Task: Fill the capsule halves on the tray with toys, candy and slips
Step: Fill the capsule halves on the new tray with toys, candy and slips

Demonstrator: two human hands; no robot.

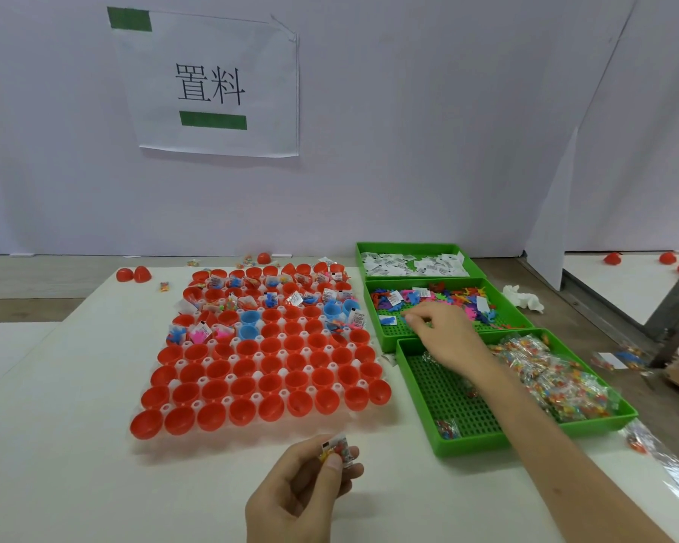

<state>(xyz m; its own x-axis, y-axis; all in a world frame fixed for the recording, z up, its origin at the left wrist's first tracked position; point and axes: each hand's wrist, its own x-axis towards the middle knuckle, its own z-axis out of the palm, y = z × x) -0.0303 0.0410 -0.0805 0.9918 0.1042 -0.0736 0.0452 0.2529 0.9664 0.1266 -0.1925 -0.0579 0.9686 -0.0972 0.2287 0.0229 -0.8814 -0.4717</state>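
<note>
Head view: red capsule halves [211, 416] sit mouth-up.

The tray [251, 429] sits on the worktop [75, 444] just beyond the left hand [302, 491], which holds a candy packet [336, 450]. Capsule halves [244, 411] sit in the tray. To the tray's right are three bins. The candy bin [447, 397] lies under the right hand's [443, 339] wrist, the toy bin [392, 340] under its fingertips, and the slip bin [359, 260] beyond them.
</note>
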